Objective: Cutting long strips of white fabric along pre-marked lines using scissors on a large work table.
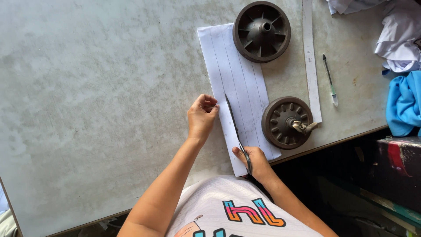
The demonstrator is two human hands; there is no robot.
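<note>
Right hand [256,162] grips scissors [237,134], blades partway up a ruled line of the white sheet [239,83] on the counter [96,87]; left hand [201,116] pinches its edge. One cut strip [310,61] lies beyond; several lines remain.

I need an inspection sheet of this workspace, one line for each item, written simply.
Surface: grey worn table, stained.
Job's things: white lined sheet flat on the table; scissors cutting along it.
Clutter: two dark wheels resting on the sheet's right side; a white strip; a pen; white and blue cloths.
Grippers: left hand pinches the sheet's edge; right hand holds the scissors.
Cables: nothing seen.
Surroundings: dark box beside the table.
</note>
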